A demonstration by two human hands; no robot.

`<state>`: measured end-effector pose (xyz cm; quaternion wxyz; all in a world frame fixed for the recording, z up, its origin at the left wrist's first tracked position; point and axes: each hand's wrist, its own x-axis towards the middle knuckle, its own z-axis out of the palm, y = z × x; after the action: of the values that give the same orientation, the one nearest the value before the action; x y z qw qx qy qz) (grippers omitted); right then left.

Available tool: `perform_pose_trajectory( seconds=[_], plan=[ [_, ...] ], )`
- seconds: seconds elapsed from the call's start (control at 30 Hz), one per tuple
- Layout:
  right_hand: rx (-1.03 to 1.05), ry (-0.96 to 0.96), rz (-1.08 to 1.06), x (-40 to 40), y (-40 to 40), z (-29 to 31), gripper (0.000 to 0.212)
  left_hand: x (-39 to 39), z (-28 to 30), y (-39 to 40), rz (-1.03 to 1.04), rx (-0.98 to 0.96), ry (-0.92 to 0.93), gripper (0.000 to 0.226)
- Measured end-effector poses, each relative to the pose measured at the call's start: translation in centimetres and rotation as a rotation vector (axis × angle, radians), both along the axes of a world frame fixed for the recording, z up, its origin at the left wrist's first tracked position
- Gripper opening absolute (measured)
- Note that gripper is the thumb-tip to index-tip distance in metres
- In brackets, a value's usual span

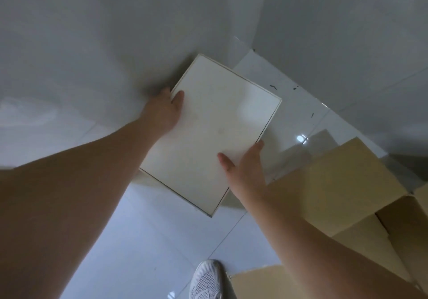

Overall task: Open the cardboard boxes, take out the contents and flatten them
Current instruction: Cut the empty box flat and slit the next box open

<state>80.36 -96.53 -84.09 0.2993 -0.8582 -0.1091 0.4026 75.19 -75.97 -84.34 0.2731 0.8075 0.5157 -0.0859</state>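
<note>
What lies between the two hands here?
In the head view, only the white flat box spans between the left hand and right hand, both gripping its edges.

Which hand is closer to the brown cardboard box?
Right. The right hand grips the white board's edge just beside the open cardboard box; the left hand holds the board's far side.

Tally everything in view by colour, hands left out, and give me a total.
White: 2, the flat box held in both hands and the shoe
Brown: 2, the open cardboard box and the cardboard piece by the shoe, which may belong to that same box
Total: 4
</note>
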Motion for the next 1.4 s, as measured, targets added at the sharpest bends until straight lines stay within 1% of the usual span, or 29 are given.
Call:
perform_pose_trajectory(
  seconds=[0.03, 0.1, 0.17, 0.2, 0.27, 0.33, 0.37, 0.4, 0.47, 0.5, 0.53, 0.57, 0.6, 0.63, 0.7, 0.77, 0.9, 1.0, 1.1, 1.2, 1.4],
  plan=[
    [-0.022, -0.052, 0.059, 0.2, 0.0, 0.2, 0.104, -0.7, 0.0, -0.4, 0.022, 0.012, -0.007, 0.053],
    [-0.099, -0.221, 0.222, 0.6, -0.2, 0.6, 0.108, -2.6, -0.1, -1.1, 0.056, 0.044, -0.015, 0.053],
    [-0.187, -0.411, 0.432, 0.9, -0.3, 1.1, 0.103, -5.0, 0.1, -2.2, 0.139, 0.073, -0.066, 0.053],
    [-0.210, -0.473, 0.545, 1.0, -0.4, 1.3, 0.098, -6.3, 0.3, -2.9, 0.198, 0.092, -0.114, 0.054],
    [-0.232, -0.536, 0.731, 0.9, -0.6, 1.8, 0.089, -8.8, 0.4, -4.8, 0.321, 0.171, -0.239, 0.052],
    [-0.234, -0.588, 0.871, 0.6, -1.1, 2.1, 0.086, -11.2, -0.1, -6.9, 0.476, 0.217, -0.373, 0.044],
    [-0.226, -0.602, 0.926, 0.4, -1.4, 2.1, 0.087, -12.3, -1.0, -8.0, 0.599, 0.180, -0.431, 0.038],
    [-0.216, -0.602, 0.975, 0.1, -1.7, 2.0, 0.089, -13.5, -2.2, -9.1, 0.752, 0.093, -0.484, 0.034],
    [-0.201, -0.573, 1.064, -0.5, -2.6, 1.7, 0.099, -15.7, -5.2, -11.7, 1.057, -0.181, -0.534, 0.033],
    [-0.196, -0.559, 1.112, -0.7, -3.1, 1.4, 0.106, -16.3, -6.7, -13.2, 1.152, -0.337, -0.538, 0.037],
    [-0.191, -0.556, 1.160, -0.8, -3.6, 1.1, 0.115, -16.6, -8.4, -14.6, 1.194, -0.488, -0.541, 0.044],
    [-0.186, -0.569, 1.205, -0.8, -4.1, 0.7, 0.121, -16.5, -10.3, -15.7, 1.196, -0.589, -0.554, 0.054],
    [-0.179, -0.600, 1.240, -0.6, -4.5, 0.3, 0.126, -15.9, -11.8, -16.4, 1.195, -0.635, -0.591, 0.063],
    [-0.169, -0.640, 1.260, -0.3, -4.7, -0.1, 0.127, -14.9, -13.0, -16.6, 1.191, -0.658, -0.652, 0.066],
    [-0.140, -0.715, 1.271, 0.3, -5.0, -0.8, 0.125, -12.7, -14.6, -16.7, 1.186, -0.685, -0.789, 0.062],
    [-0.110, -0.751, 1.257, 0.5, -5.1, -1.5, 0.121, -11.1, -15.5, -17.0, 1.217, -0.680, -0.903, 0.057],
    [-0.114, -0.754, 1.142, 1.5, -5.4, -2.0, 0.122, -9.1, -16.8, -17.5, 1.182, -0.702, -1.015, 0.060],
    [-0.157, -0.700, 1.031, 3.4, -5.5, -1.6, 0.118, -6.4, -17.3, -16.8, 1.153, -0.681, -1.048, 0.065],
    [-0.174, -0.619, 0.947, 5.9, -4.8, -0.8, 0.111, -2.9, -17.6, -15.7, 1.076, -0.692, -1.013, 0.075],
    [-0.151, -0.627, 0.873, 9.0, -3.4, -0.9, 0.106, 1.5, -17.5, -14.7, 1.027, -0.725, -0.990, 0.069],
    [-0.167, -0.684, 0.715, 15.8, -0.7, -2.3, 0.106, 9.2, -17.7, -12.6, 0.927, -0.860, -1.108, 0.059]
  ],
)
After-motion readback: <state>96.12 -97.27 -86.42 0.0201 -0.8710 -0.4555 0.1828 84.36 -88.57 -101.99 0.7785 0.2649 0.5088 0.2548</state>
